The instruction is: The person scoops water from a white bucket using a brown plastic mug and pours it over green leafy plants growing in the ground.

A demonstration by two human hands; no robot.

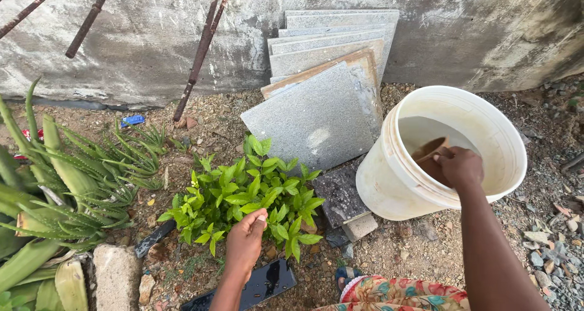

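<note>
My right hand reaches into a large white bucket and grips a small brown cup dipped at the water inside. My left hand hovers at the near edge of a small leafy green plant, fingertips pinched on or touching a leaf. The plant grows from gravelly soil between the bucket and spiky aloe plants.
Aloe plants fill the left side. Grey stone tiles lean against a concrete wall with rusty bars. A dark glossy tile lies by my left wrist, a stone block beside it. Gravel spreads at right.
</note>
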